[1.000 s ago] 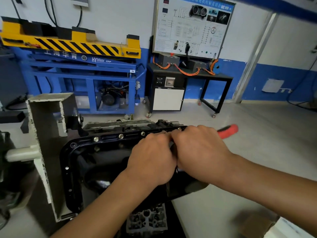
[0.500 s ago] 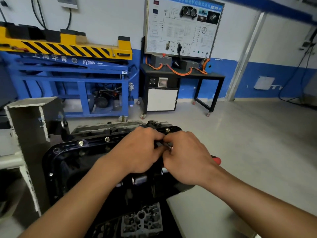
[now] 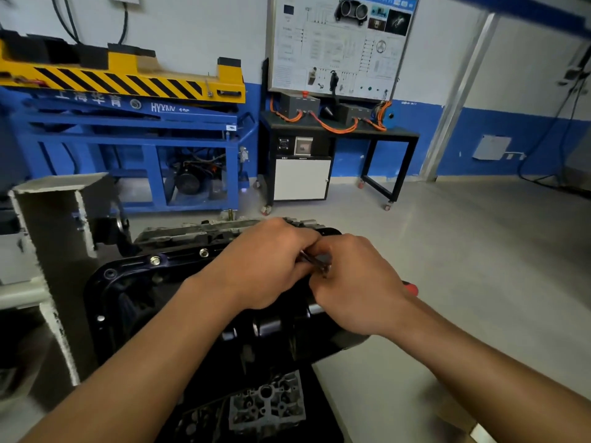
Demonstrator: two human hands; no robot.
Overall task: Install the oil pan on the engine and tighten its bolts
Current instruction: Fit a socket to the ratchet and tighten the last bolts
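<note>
The black oil pan (image 3: 134, 292) sits on the engine (image 3: 192, 233), which is clamped in a grey stand (image 3: 54, 238). Silver bolts (image 3: 155, 259) line the pan's far flange. My left hand (image 3: 265, 263) and my right hand (image 3: 355, 282) meet over the pan's far right corner. Both curl round a thin metal tool (image 3: 315, 263) whose red handle tip (image 3: 412, 287) pokes out behind my right wrist. The bolt under the tool is hidden by my hands.
A grey metal part with several holes (image 3: 265, 407) lies below the engine. Behind stand a blue and yellow lift frame (image 3: 128, 123) and a black trainer bench with a wiring board (image 3: 339, 129). Bare grey floor lies to the right.
The red handle swung from high right down behind my right wrist, so little of it shows. Both hands stayed together at the pan's far right corner while the view shifted slightly.
</note>
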